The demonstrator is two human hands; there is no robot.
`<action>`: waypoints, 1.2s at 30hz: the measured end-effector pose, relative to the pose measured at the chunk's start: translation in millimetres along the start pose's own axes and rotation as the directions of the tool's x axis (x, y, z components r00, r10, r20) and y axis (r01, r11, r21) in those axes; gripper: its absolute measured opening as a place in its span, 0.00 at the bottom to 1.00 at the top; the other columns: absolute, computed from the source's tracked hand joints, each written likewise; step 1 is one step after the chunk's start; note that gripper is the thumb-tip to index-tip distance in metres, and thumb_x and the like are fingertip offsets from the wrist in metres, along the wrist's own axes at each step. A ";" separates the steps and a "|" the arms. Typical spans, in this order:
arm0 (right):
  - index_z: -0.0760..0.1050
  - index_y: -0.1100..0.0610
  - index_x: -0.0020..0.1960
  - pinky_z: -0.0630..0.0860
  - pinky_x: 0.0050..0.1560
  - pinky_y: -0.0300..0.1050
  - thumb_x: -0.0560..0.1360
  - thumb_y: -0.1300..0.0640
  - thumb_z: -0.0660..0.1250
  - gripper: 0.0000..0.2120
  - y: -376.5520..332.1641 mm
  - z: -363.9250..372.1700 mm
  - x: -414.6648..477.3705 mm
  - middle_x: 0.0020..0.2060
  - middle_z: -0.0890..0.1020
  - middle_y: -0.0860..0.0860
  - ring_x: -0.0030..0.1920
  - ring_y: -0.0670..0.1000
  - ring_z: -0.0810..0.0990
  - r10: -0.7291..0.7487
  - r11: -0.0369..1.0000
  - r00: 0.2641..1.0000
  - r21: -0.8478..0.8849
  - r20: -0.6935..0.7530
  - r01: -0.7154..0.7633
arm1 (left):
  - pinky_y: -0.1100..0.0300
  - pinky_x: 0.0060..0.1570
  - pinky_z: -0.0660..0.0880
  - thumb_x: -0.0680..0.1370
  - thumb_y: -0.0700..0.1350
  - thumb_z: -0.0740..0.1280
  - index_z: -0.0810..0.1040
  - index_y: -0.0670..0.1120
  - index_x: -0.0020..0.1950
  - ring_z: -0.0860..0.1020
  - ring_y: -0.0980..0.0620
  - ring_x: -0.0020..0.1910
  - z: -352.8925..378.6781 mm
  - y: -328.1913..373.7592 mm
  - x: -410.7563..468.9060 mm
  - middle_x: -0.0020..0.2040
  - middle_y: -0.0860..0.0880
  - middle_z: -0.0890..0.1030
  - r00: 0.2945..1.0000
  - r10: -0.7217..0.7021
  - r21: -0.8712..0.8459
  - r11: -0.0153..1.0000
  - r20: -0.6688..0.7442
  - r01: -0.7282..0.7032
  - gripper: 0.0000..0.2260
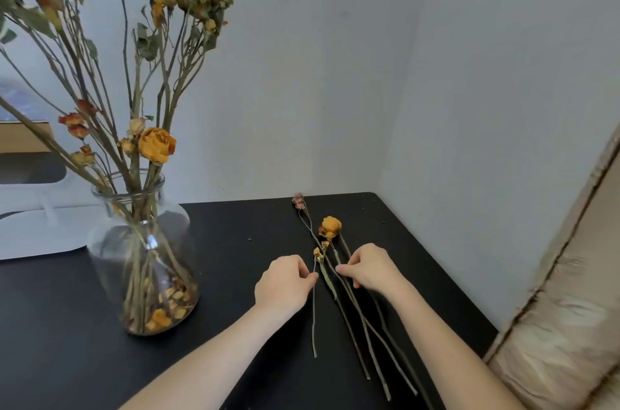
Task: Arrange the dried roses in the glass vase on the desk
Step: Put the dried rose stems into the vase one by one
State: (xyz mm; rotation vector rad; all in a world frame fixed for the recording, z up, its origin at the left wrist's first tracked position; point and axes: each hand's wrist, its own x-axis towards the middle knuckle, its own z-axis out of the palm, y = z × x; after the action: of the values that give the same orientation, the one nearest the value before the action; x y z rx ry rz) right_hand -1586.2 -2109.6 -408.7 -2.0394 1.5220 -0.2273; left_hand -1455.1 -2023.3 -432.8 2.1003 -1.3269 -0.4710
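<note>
A black desk [235,275] fills a corner of pale walls, with a glass vase [144,252] at the left holding dried roses [156,144], some cut off by the top and left edges. Right of centre lie loose roses [331,225], their near ends partly cut off by the bottom edge. The left hand [285,282] pinches one thin stem [314,319], and the right hand [370,270] curls round the others, hiding them beneath.
</note>
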 end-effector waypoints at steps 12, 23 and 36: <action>0.74 0.53 0.26 0.71 0.45 0.41 0.74 0.55 0.65 0.17 -0.9 -5.6 3.0 0.24 0.77 0.47 0.34 0.44 0.78 -0.010 0.996 0.998 0.084 -0.059 0.015 | 0.59 0.39 0.72 0.76 0.53 0.66 0.75 0.50 0.41 0.77 0.55 0.39 4.2 5.6 7.7 0.38 0.54 0.77 0.998 -0.058 0.019 0.998 0.023 0.058 0.08; 0.81 0.58 0.39 0.70 0.35 0.38 0.74 0.56 0.66 0.09 -13.3 -23.8 -3.7 0.25 0.76 0.48 0.26 0.42 0.71 -0.046 0.959 0.990 0.271 -0.135 0.082 | 0.60 0.41 0.69 0.76 0.48 0.66 0.78 0.48 0.34 0.74 0.57 0.35 -15.1 3.6 11.4 0.38 0.49 0.80 0.991 -0.128 -0.305 0.946 -0.045 0.109 0.11; 0.78 0.53 0.39 0.70 0.32 0.35 0.75 0.52 0.66 0.08 -52.5 -24.8 -11.3 0.24 0.75 0.47 0.24 0.40 0.73 -0.162 0.844 0.945 0.456 -0.284 0.282 | 0.74 0.35 0.69 0.75 0.48 0.67 0.77 0.52 0.39 0.77 0.61 0.38 -86.1 -10.7 -40.4 0.35 0.53 0.80 0.949 0.037 -0.400 0.901 -0.314 -0.167 0.05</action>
State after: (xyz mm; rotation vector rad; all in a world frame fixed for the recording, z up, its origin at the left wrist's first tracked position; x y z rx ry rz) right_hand -1558.3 -2098.1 -357.9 -1.8057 1.1851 -0.8882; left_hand -1415.2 -1957.8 -375.7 1.6542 -1.0427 -0.3407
